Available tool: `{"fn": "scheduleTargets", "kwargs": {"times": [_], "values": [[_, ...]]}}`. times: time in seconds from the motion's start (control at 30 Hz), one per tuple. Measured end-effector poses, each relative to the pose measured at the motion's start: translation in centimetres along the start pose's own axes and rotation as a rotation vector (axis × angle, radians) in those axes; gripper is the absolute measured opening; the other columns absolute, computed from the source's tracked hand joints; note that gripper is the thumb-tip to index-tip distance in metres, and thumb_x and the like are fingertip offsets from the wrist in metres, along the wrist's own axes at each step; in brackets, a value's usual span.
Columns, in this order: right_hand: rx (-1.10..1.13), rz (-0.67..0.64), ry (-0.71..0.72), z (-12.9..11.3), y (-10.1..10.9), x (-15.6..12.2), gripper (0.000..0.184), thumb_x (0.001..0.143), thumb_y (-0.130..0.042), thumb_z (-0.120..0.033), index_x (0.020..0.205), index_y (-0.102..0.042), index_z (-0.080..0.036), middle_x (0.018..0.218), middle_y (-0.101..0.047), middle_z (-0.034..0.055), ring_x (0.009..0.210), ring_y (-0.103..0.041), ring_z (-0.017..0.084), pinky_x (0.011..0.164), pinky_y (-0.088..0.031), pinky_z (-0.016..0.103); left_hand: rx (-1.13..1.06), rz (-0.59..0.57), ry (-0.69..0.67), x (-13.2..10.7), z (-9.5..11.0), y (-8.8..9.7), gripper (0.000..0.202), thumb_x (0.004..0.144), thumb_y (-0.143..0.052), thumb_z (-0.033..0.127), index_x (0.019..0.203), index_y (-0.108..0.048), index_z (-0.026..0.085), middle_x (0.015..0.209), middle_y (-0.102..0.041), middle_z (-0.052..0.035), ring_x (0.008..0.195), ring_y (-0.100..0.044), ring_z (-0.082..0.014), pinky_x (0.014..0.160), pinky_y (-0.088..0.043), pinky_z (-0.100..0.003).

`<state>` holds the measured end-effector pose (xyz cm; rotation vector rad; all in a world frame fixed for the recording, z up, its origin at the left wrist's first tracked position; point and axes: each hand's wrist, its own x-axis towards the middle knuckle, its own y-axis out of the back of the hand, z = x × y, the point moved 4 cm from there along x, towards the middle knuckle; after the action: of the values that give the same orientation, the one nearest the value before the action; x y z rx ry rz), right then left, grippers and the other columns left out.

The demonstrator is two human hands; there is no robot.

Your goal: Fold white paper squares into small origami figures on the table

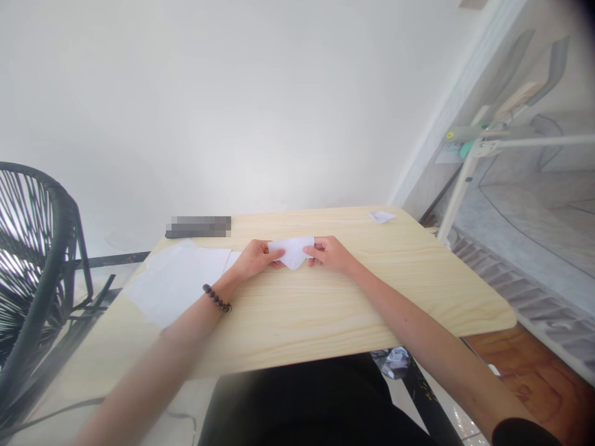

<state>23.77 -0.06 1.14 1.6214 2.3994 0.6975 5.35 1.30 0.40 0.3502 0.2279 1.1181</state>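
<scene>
Folding looks to be the step in hand: a small white folded paper point(292, 251) sits on the far middle of the wooden table point(325, 310), its lower edge coming to a point. The left hand point(255, 257), with a beaded bracelet point(216, 298) on its wrist, pinches the paper's left end, and the right hand point(328, 253) pinches its right end, fingers curled close together. Loose white sheets point(181, 279) lie just left of them. By my judgement, a clean crease here calls for matched edges and firm, even fingertip pressure
</scene>
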Motion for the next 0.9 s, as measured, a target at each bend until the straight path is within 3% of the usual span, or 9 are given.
{"fn": "scheduleTargets", "kwargs": {"times": [0.17,0.4,0.57,0.73,0.9], "values": [[0.046,-0.057,-0.007,0.3,0.6,0.1,0.03,0.078,-0.045,-0.035,0.088,-0.06,-0.011,0.063,-0.062,0.0046,0.057,-0.059,0.011,0.049,-0.043,0.019,-0.036,-0.087,-0.059,-0.2,0.7,0.0,0.03,0.073,-0.052,0.038,0.074,-0.067,0.011,0.078,-0.067,-0.0054,0.074,-0.06,-0.0178,0.074,-0.045,-0.029],[0.147,-0.1,-0.014,1.0,0.8,0.3,0.032,0.078,-0.047,-0.036,0.093,-0.059,-0.011,0.067,-0.063,0.0046,0.057,-0.059,0.011,0.052,-0.045,0.021,-0.231,-0.347,-0.068,-1.1,2.1,-0.5,0.025,0.074,-0.053,0.031,0.084,-0.066,0.012,0.088,-0.066,-0.0074,0.088,-0.058,-0.0192,0.086,-0.04,-0.033],[0.204,-0.091,-0.027,1.1,0.9,0.3,0.033,0.078,-0.047,-0.037,0.096,-0.057,-0.011,0.069,-0.064,0.0047,0.059,-0.059,0.011,0.051,-0.045,0.02,-0.309,-0.432,-0.061,-1.3,2.1,-0.6,0.027,0.074,-0.053,0.028,0.092,-0.063,0.012,0.096,-0.063,-0.008,0.095,-0.055,-0.0198,0.091,-0.036,-0.035],[0.195,-0.024,-0.064,1.2,0.8,0.4,0.032,0.077,-0.047,-0.038,0.092,-0.057,-0.011,0.066,-0.063,0.0049,0.059,-0.06,0.012,0.05,-0.045,0.02,-0.281,-0.387,-0.055,-1.0,1.7,-0.5,0.028,0.075,-0.052,0.031,0.092,-0.061,0.011,0.097,-0.062,-0.01,0.095,-0.055,-0.0197,0.087,-0.038,-0.033],[0.097,0.021,-0.051,0.6,0.3,0.2,0.031,0.075,-0.049,-0.039,0.09,-0.06,-0.013,0.067,-0.063,0.0039,0.059,-0.06,0.012,0.048,-0.042,0.018,-0.142,-0.208,-0.053,-0.5,1.1,-0.3,0.032,0.074,-0.051,0.038,0.09,-0.059,0.012,0.08,-0.063,-0.0049,0.072,-0.056,-0.0146,0.065,-0.042,-0.024]]}}
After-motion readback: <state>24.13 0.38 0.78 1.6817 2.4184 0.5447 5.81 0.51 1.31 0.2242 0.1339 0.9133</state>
